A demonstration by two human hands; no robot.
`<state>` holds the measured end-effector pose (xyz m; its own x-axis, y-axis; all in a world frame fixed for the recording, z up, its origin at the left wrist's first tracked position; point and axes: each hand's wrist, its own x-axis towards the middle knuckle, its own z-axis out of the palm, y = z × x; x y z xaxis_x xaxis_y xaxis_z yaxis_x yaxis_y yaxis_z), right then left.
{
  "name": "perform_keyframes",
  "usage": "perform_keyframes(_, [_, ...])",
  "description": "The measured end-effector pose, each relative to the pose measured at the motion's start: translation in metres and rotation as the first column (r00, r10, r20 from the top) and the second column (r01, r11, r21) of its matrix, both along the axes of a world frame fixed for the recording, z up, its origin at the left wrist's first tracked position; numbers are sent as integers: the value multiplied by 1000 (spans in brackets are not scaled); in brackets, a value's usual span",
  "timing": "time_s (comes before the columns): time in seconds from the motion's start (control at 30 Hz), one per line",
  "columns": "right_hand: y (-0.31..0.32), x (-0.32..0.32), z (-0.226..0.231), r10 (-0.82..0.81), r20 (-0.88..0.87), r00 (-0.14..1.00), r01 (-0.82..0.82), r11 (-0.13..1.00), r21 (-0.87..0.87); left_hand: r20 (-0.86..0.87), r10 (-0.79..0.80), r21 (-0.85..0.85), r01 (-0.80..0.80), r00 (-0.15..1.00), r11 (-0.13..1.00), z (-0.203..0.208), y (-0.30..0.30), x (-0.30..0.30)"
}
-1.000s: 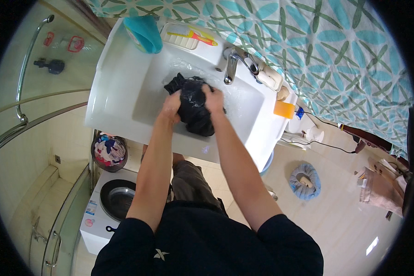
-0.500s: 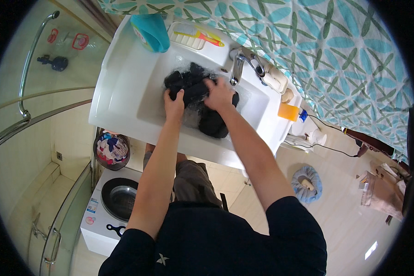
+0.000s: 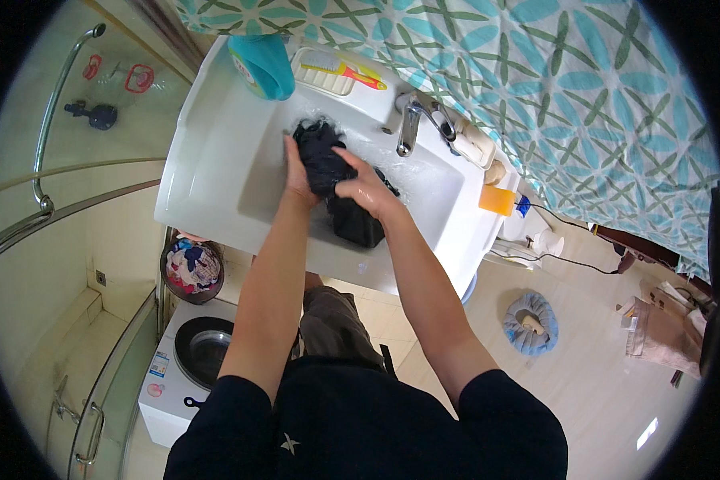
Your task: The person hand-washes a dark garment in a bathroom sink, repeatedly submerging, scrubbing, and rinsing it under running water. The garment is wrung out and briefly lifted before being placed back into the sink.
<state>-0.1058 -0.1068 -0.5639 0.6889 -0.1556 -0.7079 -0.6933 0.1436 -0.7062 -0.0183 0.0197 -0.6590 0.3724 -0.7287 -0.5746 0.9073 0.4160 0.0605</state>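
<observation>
White sink (image 3: 208, 188) stands before you, with a shallow layer of foamy water around your work. Within its basin lies the black cloth (image 3: 358, 224), crumpled, one bunch gathered up between your hands and the rest slumped toward the near wall. Your left hand (image 3: 298, 178) is cupped along the bunch's left flank, palm against it; whether those fingers close on it you cannot tell from here. Your right hand (image 3: 366, 190) reaches over from the right, forefinger and thumb parted across the fabric, its other fingers mostly hidden, so a firm pinch cannot be confirmed. As for progress, the work looks to be midway: the cloth appears soaked, yet it is all in the basin, none of it wrung out or set aside; how much handling is left does not show. Just beyond, the faucet (image 3: 409, 132) leans over the basin, while a brush (image 3: 340, 70) and a teal bottle (image 3: 270, 74) rest on the far ledge. Farther out, a basket (image 3: 219, 280) of clothes sits by the washing machine (image 3: 162, 404), beneath your left side.
</observation>
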Motion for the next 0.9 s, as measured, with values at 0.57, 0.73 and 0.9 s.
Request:
perform_keyframes(0.57, [-27, -11, -42, -116, -75, 990, 11, 609, -793, 524, -726, 818, -28, 444, 574, 50, 18, -3])
perform_keyframes(0.73, [-40, -86, -13, -861, 288, 419, 873, 470, 134, 265, -964, 715, -674, 16, 186, 75, 31, 10])
perform_keyframes(0.9, [34, -94, -32, 126, -161, 979, -203, 496, -844, 160, -868, 618, -638, -470, 459, 49, 16, 3])
